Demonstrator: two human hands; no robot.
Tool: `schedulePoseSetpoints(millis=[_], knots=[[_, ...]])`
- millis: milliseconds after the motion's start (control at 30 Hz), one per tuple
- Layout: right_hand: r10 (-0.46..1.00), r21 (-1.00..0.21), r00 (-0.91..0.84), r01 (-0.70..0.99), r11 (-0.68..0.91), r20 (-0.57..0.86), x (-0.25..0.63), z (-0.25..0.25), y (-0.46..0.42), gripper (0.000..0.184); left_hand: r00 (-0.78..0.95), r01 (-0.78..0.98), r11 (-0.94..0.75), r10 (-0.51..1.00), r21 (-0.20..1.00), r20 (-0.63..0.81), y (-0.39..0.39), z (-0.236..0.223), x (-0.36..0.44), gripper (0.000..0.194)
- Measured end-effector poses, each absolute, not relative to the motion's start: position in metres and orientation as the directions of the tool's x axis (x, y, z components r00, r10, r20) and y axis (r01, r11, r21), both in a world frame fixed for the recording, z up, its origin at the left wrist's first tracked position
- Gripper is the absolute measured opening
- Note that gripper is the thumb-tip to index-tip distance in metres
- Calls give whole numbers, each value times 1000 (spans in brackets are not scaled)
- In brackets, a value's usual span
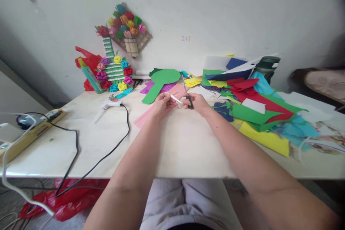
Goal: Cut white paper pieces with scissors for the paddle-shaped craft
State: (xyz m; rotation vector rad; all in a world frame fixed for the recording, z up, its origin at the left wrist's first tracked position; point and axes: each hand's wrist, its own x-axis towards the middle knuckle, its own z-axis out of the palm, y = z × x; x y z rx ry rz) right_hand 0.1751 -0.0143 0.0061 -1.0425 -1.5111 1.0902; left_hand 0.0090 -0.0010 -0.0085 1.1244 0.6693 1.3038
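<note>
My left hand [163, 105] is closed with a slim white paper roll or strip [175, 98] between its fingers. Black-handled scissors [190, 102] rest in my right hand [198, 103], their blades pointing away from me. The fingertips of my right hand are also close to the far end of the white piece; whether they pinch it I cannot tell. Just beyond my left hand lies a large green paper cutout [161, 82] with a rounded head and a stem. Pink paper [144, 118] lies partly under my left hand.
A white hot glue gun [111, 104] with a black cord lies left, near a yellowish power strip [32, 134]. Behind it stand a paper-flower decoration [116, 72] and a green glue bottle [91, 78]. Coloured paper, including a yellow sheet [265, 139], is heaped at right.
</note>
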Motion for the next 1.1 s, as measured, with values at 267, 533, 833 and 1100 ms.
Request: schedulePoseSetpoints(millis=[267, 533, 833, 1100], knots=[[971, -984, -164, -16, 175, 175, 167, 3, -15, 40, 200, -348, -61, 970, 935, 137, 3, -10, 12, 19], [970, -981, -165, -103, 165, 181, 166, 9, -18, 36, 283, -392, -44, 945, 919, 165, 2, -8, 12, 22], [970, -979, -189, -162, 121, 151, 170, 5, -16, 36, 243, -413, -131, 938, 901, 248, 2, -12, 10, 25], [972, -983, -176, -131, 132, 154, 170, 3, -15, 34, 217, -401, -122, 950, 908, 224, 1, -10, 11, 27]])
